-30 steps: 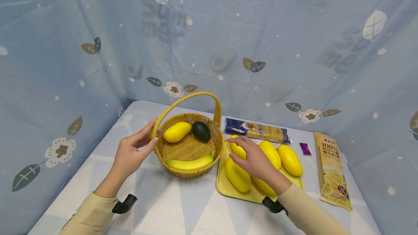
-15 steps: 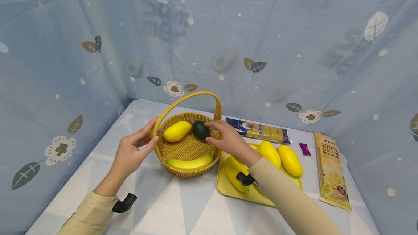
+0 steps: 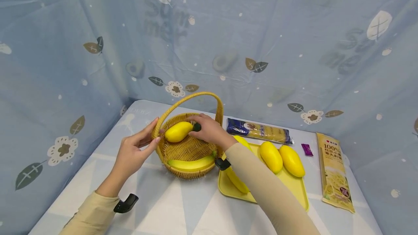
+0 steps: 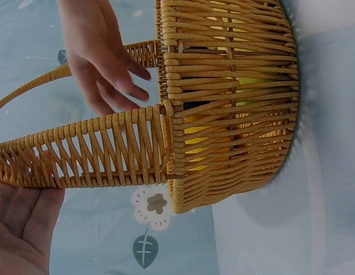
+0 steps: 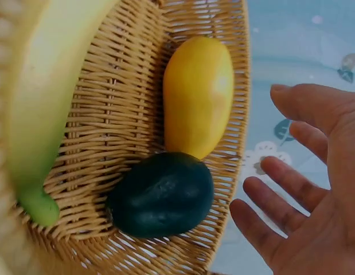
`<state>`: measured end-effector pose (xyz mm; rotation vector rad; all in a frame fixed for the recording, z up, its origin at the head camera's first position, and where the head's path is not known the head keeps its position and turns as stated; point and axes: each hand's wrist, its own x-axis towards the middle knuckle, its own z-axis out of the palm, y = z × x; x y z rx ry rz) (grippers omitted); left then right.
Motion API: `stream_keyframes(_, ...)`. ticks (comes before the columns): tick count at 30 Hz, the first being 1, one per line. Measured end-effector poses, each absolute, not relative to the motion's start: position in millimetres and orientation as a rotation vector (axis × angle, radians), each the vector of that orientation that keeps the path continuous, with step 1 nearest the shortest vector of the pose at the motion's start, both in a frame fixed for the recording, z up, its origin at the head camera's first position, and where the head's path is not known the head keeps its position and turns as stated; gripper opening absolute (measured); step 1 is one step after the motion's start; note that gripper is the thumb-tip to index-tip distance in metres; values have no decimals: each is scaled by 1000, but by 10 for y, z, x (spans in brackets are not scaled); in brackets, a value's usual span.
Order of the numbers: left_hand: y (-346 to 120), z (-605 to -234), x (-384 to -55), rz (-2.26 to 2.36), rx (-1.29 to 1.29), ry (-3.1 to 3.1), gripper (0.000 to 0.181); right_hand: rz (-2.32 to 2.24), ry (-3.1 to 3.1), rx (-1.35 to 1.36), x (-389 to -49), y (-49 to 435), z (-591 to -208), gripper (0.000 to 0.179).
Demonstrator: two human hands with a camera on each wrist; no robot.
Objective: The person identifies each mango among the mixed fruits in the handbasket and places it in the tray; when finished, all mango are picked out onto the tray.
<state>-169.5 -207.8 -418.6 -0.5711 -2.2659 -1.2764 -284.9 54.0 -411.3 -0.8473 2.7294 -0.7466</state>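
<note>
A wicker basket (image 3: 183,151) with a tall arched handle (image 4: 91,152) stands on the table. My left hand (image 3: 130,151) holds the left side of this handle between thumb and fingers. Inside lie a yellow mango (image 5: 198,97), a dark green avocado-like fruit (image 5: 163,195) and a banana (image 3: 192,163). Over the basket, my right hand (image 3: 210,130) hovers with loosely spread fingers and holds nothing. It partly hides the dark fruit in the head view. In the right wrist view a gap shows between its fingers and both fruits.
Right of the basket, a yellow tray (image 3: 297,191) carries several yellow mangoes (image 3: 271,157), partly covered by the right sleeve. Behind it lies a blue-and-yellow pasta packet (image 3: 259,130). Farther right are a small purple wrapper (image 3: 307,149) and a tall noodle packet (image 3: 334,173). Patterned curtains surround the table.
My right hand has moved left from above the tray to over the basket, reaching the dark fruit and then toward the mango. The left hand has stayed on the handle.
</note>
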Motion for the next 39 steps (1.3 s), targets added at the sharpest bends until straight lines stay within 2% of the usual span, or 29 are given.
stream_keyframes(11,-2070,-4180,-1682,-1308,-568,-2262,65,-578,2742,-858,-3027,151,-4321,54)
stream_keyframes(19,-2054,-4162,-1674,-1334,-577,-2242,65,-543,2703,-890,-3044,63,-4381,50)
stream_keyframes(31,-2050,-4161,-1678,-1323,-578,-2242,66,-343,2694,-966,-2943,-1,-4417,54)
stream_keyframes(39,-2047,-4154,-1665,-1319,-561,-2253,66,-458,2535,-906,-2854,42,-4360,52)
